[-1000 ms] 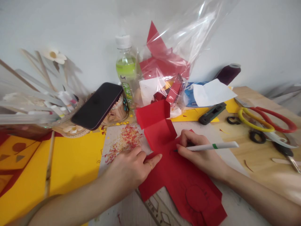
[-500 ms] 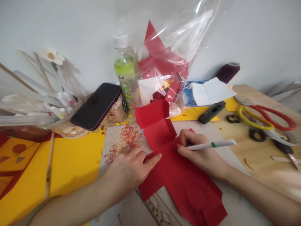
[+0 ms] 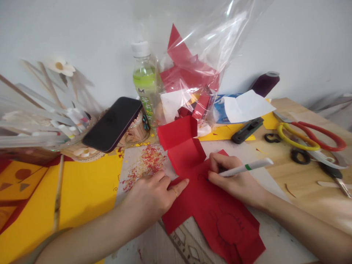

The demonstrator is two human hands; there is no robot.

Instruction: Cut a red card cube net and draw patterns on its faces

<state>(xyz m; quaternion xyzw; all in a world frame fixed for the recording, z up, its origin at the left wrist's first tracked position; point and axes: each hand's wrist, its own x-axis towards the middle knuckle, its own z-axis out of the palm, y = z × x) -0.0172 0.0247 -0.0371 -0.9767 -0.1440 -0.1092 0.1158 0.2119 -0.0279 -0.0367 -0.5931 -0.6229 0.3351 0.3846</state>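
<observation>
My right hand [image 3: 233,176] is closed in a writing grip around a white marker pen [image 3: 253,166] with a green band, its tip down on a red cardboard cutout [image 3: 203,205]. A short dark curved line lies by the tip. Lower on the same cutout is a dark drawn rounded shape with short strokes round it. My left hand [image 3: 156,194], a ring on one finger, presses on the cutout's left side with its index finger stretched out; no object is held in it. Several folded flaps stand up at the cutout's far end.
Red and yellow paper bits [image 3: 150,161] lie scattered on the pale mat. Scissors [image 3: 310,137] and a utility knife [image 3: 247,130] are to the right. Behind stand a green drink bottle [image 3: 145,80] and a clear bag [image 3: 198,62]; a phone [image 3: 112,123] leans at left.
The pen has shifted and tilted slightly in my right hand, with its back end higher and more to the left. My left hand has stayed in place.
</observation>
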